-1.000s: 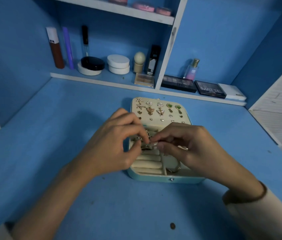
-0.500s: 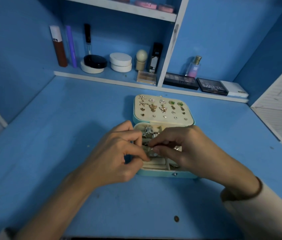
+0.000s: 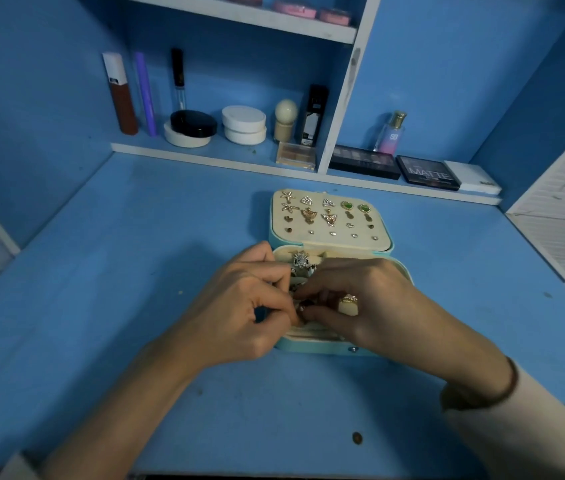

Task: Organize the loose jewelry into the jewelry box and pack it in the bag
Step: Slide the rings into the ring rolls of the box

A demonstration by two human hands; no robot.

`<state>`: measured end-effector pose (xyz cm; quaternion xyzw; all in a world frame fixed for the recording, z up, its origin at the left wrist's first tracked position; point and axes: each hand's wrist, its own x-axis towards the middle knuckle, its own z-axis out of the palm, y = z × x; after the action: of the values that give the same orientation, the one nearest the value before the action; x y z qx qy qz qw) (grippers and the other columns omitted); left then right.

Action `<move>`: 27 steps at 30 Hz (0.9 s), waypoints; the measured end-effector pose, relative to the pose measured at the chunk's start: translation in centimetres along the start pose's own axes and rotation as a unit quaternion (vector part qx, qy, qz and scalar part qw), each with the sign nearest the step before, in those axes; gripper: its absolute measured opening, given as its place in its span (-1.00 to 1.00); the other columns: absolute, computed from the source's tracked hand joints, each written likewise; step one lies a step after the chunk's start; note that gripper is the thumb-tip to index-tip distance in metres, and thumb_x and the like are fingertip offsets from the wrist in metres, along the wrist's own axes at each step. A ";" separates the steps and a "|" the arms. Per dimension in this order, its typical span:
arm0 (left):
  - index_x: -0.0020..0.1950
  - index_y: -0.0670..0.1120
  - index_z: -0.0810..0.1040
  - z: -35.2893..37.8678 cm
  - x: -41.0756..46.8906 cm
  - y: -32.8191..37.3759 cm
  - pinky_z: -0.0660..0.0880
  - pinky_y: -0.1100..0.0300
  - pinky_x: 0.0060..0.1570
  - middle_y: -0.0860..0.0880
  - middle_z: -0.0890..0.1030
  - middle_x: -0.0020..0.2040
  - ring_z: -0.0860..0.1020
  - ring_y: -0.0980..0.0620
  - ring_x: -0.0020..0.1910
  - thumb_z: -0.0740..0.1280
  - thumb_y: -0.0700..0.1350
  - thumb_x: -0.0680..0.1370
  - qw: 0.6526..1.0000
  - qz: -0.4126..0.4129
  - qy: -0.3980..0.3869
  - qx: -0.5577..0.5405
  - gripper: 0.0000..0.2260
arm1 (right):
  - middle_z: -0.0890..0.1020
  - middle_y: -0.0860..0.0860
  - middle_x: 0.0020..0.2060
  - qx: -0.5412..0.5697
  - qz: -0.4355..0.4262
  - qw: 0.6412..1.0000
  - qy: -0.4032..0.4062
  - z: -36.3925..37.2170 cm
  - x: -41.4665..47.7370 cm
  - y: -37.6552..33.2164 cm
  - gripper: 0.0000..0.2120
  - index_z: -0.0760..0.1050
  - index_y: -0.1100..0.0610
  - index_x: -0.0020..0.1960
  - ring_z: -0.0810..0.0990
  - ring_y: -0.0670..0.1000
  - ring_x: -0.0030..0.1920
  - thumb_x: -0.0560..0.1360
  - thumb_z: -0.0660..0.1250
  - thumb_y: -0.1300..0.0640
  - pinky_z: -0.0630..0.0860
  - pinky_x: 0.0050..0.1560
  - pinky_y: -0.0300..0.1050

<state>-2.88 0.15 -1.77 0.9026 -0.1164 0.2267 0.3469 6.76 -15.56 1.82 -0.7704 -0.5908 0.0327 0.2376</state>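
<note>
The box (image 3: pixel 322 348) lies open mid-worktop (image 3: pixel 101 306), its lid (image 3: pixel 340 241) flat behind it and studded with earrings, and over its tray the left hand (image 3: pixel 250 306) and right hand (image 3: pixel 371 306) meet, each pinching a small dark piece (image 3: pixel 303 306), too small to name, near a ring (image 3: pixel 347 299) seated in the rolls. To seat it well, I would keep the piece low over the tray so a slip lands inside, ease it into a free slot without forcing, and avoid snagging the cluster (image 3: pixel 300 261) at the back; no bag shows, so packing looks yet to come
</note>
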 end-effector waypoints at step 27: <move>-0.14 0.10 0.68 -1.6 1.2 -1.0 0.39 0.29 -0.10 0.11 0.55 -0.23 0.49 0.09 -0.13 0.23 -0.10 0.39 0.968 -0.144 0.176 -0.109 -0.76 | 0.64 -0.15 -0.21 0.185 0.088 0.978 0.047 -3.0 -0.1 1.7 -0.75 0.65 0.06 0.02 0.61 -0.15 -0.17 0.43 0.32 0.30 0.51 -0.09 -0.32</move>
<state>-2.01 1.93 -0.75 0.8125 0.0541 0.3155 0.4872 9.31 -16.95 3.79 -0.7629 -0.4925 0.1259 0.3995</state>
